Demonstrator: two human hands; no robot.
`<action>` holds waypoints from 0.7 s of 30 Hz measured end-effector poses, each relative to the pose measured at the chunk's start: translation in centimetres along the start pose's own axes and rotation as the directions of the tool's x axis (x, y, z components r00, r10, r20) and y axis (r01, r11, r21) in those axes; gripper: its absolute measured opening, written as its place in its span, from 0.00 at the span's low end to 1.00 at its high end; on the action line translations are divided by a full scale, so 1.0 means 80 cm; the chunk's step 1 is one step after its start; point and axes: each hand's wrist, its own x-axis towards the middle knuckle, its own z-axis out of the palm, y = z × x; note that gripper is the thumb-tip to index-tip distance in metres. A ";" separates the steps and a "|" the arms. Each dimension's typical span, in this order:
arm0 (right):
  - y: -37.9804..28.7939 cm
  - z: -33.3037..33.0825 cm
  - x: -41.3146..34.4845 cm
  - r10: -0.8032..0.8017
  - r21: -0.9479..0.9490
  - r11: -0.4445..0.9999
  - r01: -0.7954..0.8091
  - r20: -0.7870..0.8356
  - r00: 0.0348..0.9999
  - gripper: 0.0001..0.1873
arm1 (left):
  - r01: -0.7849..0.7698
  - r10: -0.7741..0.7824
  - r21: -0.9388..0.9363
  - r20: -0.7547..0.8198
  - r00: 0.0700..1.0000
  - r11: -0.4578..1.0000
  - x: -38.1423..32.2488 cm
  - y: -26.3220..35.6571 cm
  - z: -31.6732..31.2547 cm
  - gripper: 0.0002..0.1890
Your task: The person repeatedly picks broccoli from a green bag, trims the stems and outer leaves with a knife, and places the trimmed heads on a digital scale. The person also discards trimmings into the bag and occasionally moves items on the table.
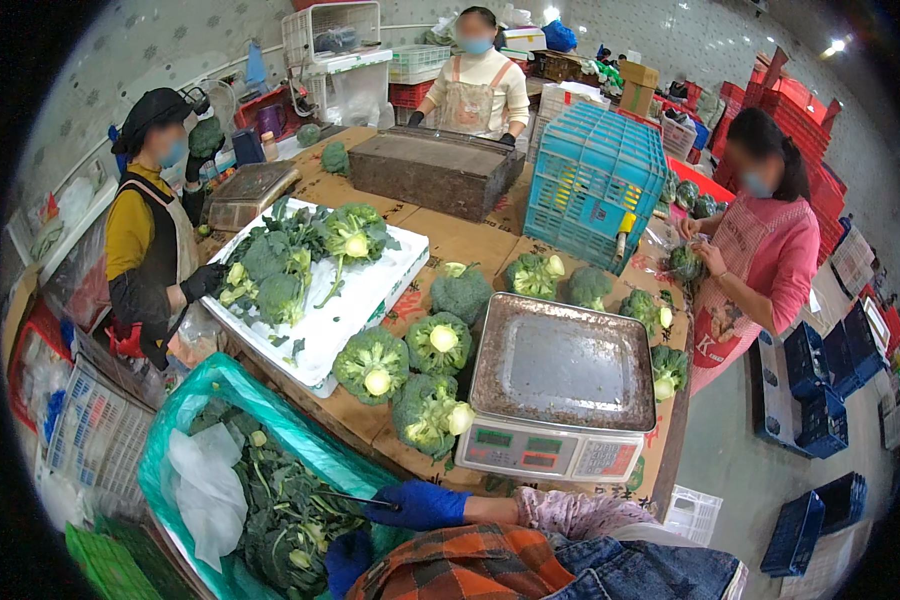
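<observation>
My right hand [418,505], in a blue glove, is closed on the handle of a knife [349,496], whose thin blade points left over the green-lined bin [195,375]. My left hand [347,562], also in a blue glove, is low at the bin's right side, partly hidden by my clothing; whether it holds anything cannot be seen. Broccoli leaves and trimmings [285,517] fill the bin beside a crumpled white plastic sheet [208,484]. Several broccoli heads [371,365] lie on the cardboard-covered table around a digital scale [562,367] with a bare metal pan.
A white foam tray [360,300] holds broccoli. A blue crate [596,187] and a dark box [435,169] stand farther back. Co-workers stand at left [150,225], far side [474,82] and right [765,247], the last handling a wrapped green vegetable. Blue crates [793,534] are on the floor.
</observation>
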 end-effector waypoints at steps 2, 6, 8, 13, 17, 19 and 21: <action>0.019 0.012 0.008 0.010 -0.054 0.998 -0.009 0.016 1.000 0.29 | -0.016 0.016 0.004 -0.014 1.000 1.000 -0.003 0.004 0.001 0.19; 0.026 0.019 0.006 0.016 -0.014 1.000 -0.016 0.004 1.000 0.28 | -0.049 0.049 0.012 -0.065 0.997 0.999 -0.016 0.009 -0.002 0.19; 0.017 0.012 0.003 0.034 -0.008 0.999 -0.034 0.005 0.999 0.28 | -0.061 0.060 -0.007 -0.108 0.992 0.998 -0.023 0.011 -0.002 0.19; 0.006 0.010 -0.001 0.073 0.000 0.997 -0.073 -0.007 0.997 0.27 | -0.196 0.144 -0.094 -0.396 0.907 0.976 -0.050 0.016 -0.018 0.18; 0.019 0.017 0.005 0.075 0.031 0.997 -0.075 -0.012 0.997 0.24 | -0.084 0.112 0.076 -0.576 0.810 0.994 -0.050 -0.040 -0.014 0.23; 0.022 0.018 0.007 0.106 0.061 0.993 -0.106 -0.001 0.994 0.25 | 0.240 -0.050 0.273 -0.558 0.828 0.932 -0.052 -0.062 -0.020 0.25; 0.014 0.016 0.006 0.108 0.058 0.992 -0.108 0.004 0.994 0.25 | 0.276 -0.068 0.312 -0.542 0.837 0.909 -0.035 -0.127 -0.006 0.30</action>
